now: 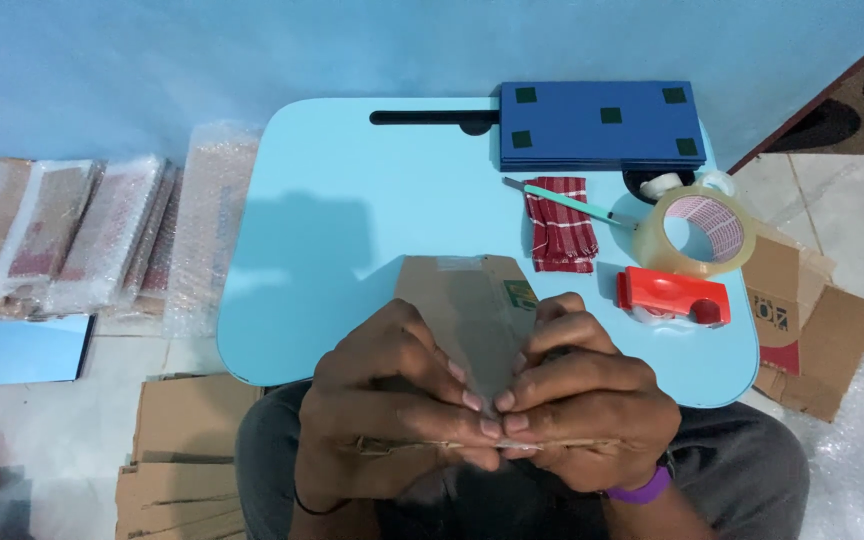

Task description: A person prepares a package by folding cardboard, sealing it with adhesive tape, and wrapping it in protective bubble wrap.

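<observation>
- Folding seemed to be the step in hand: a flat brown cardboard piece (pixel 472 310), tapering toward the table, was held up over the person's lap, its near edge pinched level between both hands.
- The left hand (pixel 382 400) had its fingers curled narrow and closed on the cardboard's near edge, fingertips meeting those of the right hand (pixel 577 400), which gripped the same edge in the same tight pinch.
- Judging from that grip, the next move called for steady, even pressure along the crease so the board bent straight rather than buckled.
- Beyond the hands lay a light blue rounded lap table (pixel 332 220), bearing a red tape dispenser (pixel 674 297), a clear roll of packing tape (pixel 697 232), a red-and-white striped cloth (pixel 560 225) and a stack of dark blue flat boards (pixel 597 125).
- Bubble-wrapped flat parcels (pixel 102 235) lay well apart on the floor.
</observation>
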